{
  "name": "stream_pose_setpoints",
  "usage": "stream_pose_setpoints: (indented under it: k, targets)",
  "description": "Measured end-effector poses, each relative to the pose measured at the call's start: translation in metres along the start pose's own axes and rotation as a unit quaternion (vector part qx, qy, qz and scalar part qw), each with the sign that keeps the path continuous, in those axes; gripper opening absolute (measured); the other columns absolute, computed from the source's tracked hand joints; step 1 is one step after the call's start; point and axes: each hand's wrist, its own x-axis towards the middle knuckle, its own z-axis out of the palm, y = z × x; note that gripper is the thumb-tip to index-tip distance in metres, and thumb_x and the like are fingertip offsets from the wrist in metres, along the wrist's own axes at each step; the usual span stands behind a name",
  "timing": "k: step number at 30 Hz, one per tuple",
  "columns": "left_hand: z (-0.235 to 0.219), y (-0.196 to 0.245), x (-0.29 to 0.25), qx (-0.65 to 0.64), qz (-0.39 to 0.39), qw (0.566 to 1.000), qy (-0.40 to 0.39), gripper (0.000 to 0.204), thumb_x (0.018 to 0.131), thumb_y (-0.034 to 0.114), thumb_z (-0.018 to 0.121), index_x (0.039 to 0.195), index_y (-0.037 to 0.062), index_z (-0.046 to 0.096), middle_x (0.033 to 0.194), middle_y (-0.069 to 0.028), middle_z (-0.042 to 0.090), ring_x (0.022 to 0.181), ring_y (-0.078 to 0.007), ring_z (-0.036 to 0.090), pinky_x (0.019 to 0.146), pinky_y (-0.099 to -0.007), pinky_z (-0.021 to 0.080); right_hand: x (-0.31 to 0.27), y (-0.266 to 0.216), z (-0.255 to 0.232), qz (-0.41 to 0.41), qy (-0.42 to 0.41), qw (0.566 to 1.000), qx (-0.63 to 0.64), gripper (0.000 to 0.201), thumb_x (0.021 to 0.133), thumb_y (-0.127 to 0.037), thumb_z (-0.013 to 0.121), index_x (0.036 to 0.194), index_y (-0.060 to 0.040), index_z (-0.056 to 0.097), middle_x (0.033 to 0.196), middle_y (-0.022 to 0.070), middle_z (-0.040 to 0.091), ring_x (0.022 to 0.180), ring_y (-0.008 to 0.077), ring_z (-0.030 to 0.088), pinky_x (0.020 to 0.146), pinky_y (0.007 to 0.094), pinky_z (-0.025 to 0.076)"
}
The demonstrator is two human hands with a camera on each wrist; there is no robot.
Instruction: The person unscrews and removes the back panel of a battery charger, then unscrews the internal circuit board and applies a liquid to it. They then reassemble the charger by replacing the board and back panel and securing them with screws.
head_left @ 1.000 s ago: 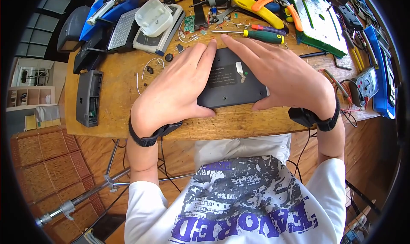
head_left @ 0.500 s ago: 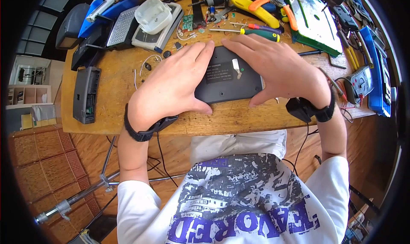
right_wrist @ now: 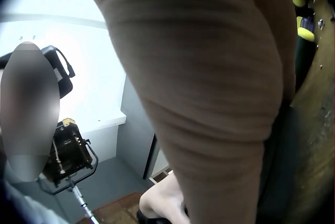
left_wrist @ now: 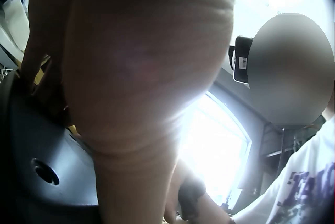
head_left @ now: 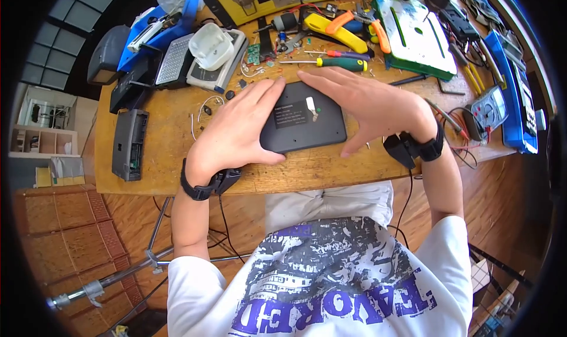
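A flat black charger [head_left: 302, 133] lies label side up on the wooden bench, a small white and metal piece [head_left: 310, 105] on top of it. Along its left side my left hand [head_left: 236, 124] holds it, fingertips at the far edge and thumb at the near corner. My right hand [head_left: 378, 104] arches beside the right side with fingers spread. Its fingertips reach the far edge, while wood shows between the palm and the case. A recessed hole in the black case [left_wrist: 23, 145] shows near the left hand in the left wrist view.
Beyond the hands lie a green-handled screwdriver [head_left: 342, 64], a yellow tool [head_left: 342, 37] and small scraps. An opened dark housing [head_left: 129, 145] stands at the left. A white plastic container [head_left: 211, 46] sits at back left, a multimeter [head_left: 491, 108] at right.
The right palm and thumb have come a little away from the charger's right side. My left hand keeps its place on the left side. The head view has shifted slightly.
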Motion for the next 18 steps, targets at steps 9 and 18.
stream_pose_setpoints:
  k: [9, 18]
  targets:
    - [0.005, 0.002, 0.002, 0.013, -0.003, 1.000, 0.007, 0.120, 0.058, 0.028, 0.095, 0.162, -0.0009, 0.041, 0.155, -0.0274, 0.052, 0.144, -0.0454, 0.052, 0.121, -0.0476, 0.045, -0.005, 0.014, 0.002, 0.113, 0.066, 0.991, 0.006, 0.098, 0.084, -0.043, 0.091, 0.159, 0.0025, 0.047, 0.145, 0.0257, 0.062, 0.130, 0.0384, 0.064, 0.115, 0.0450, 0.049]
    - [0.007, 0.038, -0.017, 0.120, -0.044, 0.967, 0.221, 0.122, 0.055, 0.009, 0.096, 0.165, 0.0013, 0.041, 0.153, -0.0236, 0.052, 0.140, -0.0446, 0.054, 0.116, -0.0499, 0.048, 0.003, -0.016, -0.012, 0.146, 0.122, 0.928, 0.319, 0.044, 0.090, -0.023, 0.090, 0.113, 0.0083, 0.071, 0.093, 0.0114, 0.079, 0.085, 0.0131, 0.076, 0.079, 0.0308, 0.063]
